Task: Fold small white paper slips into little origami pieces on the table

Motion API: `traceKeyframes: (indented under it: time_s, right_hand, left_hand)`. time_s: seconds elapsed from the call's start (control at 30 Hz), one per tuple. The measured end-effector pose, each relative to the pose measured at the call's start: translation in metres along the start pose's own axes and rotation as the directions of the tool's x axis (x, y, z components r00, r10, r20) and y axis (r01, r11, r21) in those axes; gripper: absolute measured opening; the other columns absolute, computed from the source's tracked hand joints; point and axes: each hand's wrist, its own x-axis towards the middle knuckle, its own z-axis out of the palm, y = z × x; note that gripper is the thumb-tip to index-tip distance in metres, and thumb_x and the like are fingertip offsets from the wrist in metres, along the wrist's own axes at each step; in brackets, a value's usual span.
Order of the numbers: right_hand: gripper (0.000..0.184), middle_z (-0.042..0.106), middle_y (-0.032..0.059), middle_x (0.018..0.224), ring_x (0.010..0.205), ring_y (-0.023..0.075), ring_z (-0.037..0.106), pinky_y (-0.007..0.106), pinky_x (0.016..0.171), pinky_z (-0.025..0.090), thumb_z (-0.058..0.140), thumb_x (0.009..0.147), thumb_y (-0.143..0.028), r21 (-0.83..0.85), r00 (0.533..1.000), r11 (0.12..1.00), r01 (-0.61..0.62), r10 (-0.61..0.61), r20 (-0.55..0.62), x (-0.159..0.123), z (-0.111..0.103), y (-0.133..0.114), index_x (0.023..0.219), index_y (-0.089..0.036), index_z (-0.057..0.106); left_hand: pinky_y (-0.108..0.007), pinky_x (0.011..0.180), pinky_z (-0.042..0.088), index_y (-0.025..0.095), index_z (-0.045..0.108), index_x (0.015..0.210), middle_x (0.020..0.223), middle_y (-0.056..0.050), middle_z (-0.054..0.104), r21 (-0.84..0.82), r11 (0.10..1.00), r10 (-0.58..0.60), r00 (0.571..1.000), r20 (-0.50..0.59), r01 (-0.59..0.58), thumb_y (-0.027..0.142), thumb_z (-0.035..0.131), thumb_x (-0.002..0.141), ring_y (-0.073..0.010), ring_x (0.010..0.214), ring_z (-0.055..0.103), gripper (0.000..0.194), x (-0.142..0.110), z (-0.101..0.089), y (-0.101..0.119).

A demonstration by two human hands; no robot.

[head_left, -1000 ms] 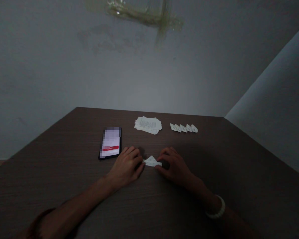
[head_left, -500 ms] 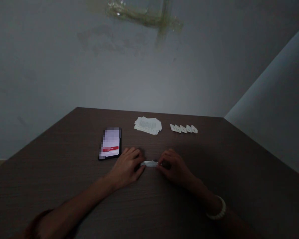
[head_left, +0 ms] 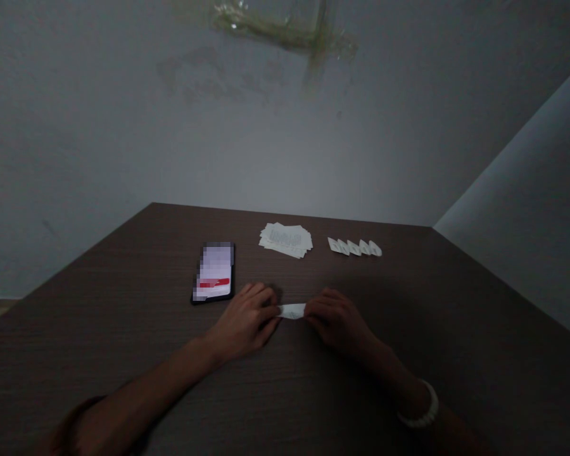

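A small folded white paper piece [head_left: 292, 310] lies on the dark wooden table [head_left: 123, 304] between my hands. My left hand [head_left: 244, 320] pinches its left end with curled fingers. My right hand [head_left: 335, 320] pinches its right end, fingers closed over it; a white bracelet [head_left: 420, 415] circles that wrist. The paper now looks like a narrow flat strip pressed against the table.
A phone [head_left: 213, 272] with a lit screen lies left of my hands. Farther back sit a loose stack of small printed paper slips [head_left: 285, 239] and a row of several folded paper pieces [head_left: 354, 247]. Grey walls stand behind and to the right of the table.
The paper went from a raised triangular shape to a flattened narrow strip. Both hands closed in slightly on its ends; the view shifted a little.
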Motion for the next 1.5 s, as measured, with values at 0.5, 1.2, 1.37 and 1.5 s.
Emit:
traceKeyframes:
  time_s: [0.5,1.2,1.37,1.5]
  right_hand:
    - [0.011,0.070,0.0045,0.092,0.083,0.0189,0.055,0.033,0.080,0.045,0.060,0.090,-0.027,-0.058,0.999,0.998,-0.040,0.041,0.008,0.001,-0.002,-0.008,0.086,-0.019,0.068]
    - [0.029,0.067,0.0060,0.108,0.097,0.0188,0.061,0.033,0.084,0.049,0.055,0.083,-0.007,-0.071,0.990,0.991,0.115,-0.108,0.093,0.001,0.003,-0.009,0.100,-0.024,0.070]
    - [0.019,0.064,0.0077,0.109,0.097,0.0207,0.059,0.036,0.088,0.047,0.058,0.083,-0.016,-0.068,0.987,0.993,0.098,-0.088,0.135,0.001,0.000,-0.018,0.099,-0.021,0.067]
    - [0.014,0.064,0.0068,0.100,0.091,0.0194,0.057,0.034,0.082,0.046,0.057,0.085,-0.018,-0.094,0.985,0.990,0.107,-0.093,0.146,0.004,0.000,-0.024,0.095,-0.021,0.066]
  left_hand:
    - [-0.036,0.080,0.038,0.019,0.067,0.097,0.097,-0.006,0.059,-0.062,0.996,0.060,0.998,0.023,-0.059,0.017,0.050,0.090,-0.0220,0.093,0.050,0.019,-0.001,-0.001,0.001]
    - [-0.038,0.081,0.038,0.019,0.069,0.080,0.092,-0.005,0.060,-0.176,0.984,-0.038,0.999,0.014,0.040,0.016,0.057,0.083,-0.0221,0.092,0.050,0.013,0.001,-0.004,0.000]
    - [-0.039,0.082,0.038,0.018,0.067,0.080,0.093,-0.005,0.059,-0.174,0.983,-0.058,0.998,0.010,0.058,0.017,0.057,0.082,-0.0226,0.093,0.049,0.011,0.002,-0.002,0.000]
    - [-0.038,0.081,0.037,0.017,0.066,0.079,0.092,-0.006,0.058,-0.168,0.984,-0.067,0.998,0.001,0.066,0.014,0.056,0.080,-0.0228,0.092,0.049,0.011,0.002,-0.003,0.001]
